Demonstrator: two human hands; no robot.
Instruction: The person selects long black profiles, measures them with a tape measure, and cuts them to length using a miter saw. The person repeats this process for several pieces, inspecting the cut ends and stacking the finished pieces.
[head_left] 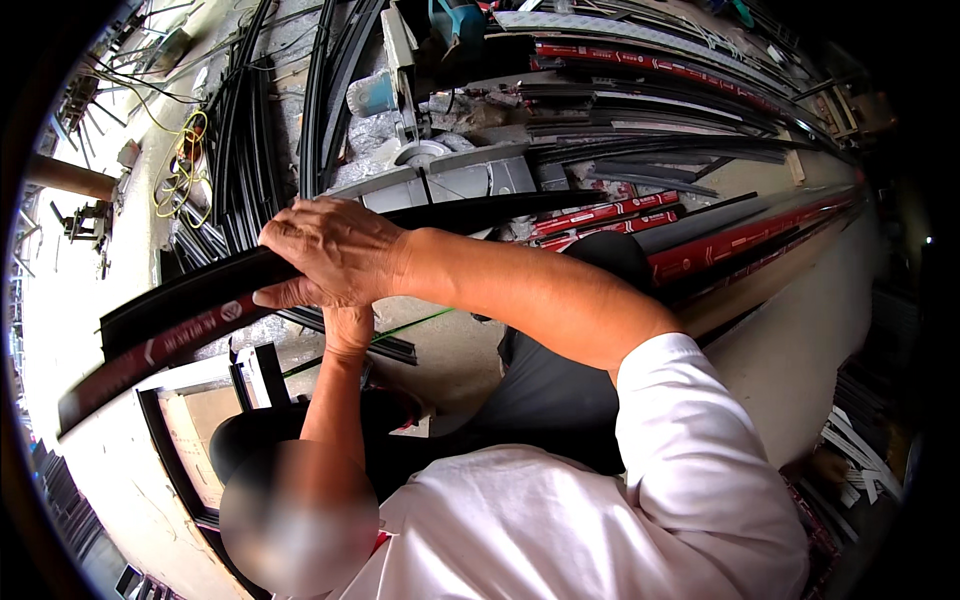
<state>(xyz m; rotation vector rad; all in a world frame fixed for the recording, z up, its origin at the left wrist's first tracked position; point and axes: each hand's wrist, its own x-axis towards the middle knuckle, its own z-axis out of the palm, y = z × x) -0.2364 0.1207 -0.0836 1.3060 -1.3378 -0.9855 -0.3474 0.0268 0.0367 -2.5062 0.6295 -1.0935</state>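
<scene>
The right hand has its fingers curled over a long black-and-red bar, thumb against the near face. Just below, the left hand hides its fingers, so their state can't be told. The bar runs out leftward from the fingers; it looks stiff, light, perhaps slippery, best held across both edges. Beyond the fingers stands a saw.
</scene>
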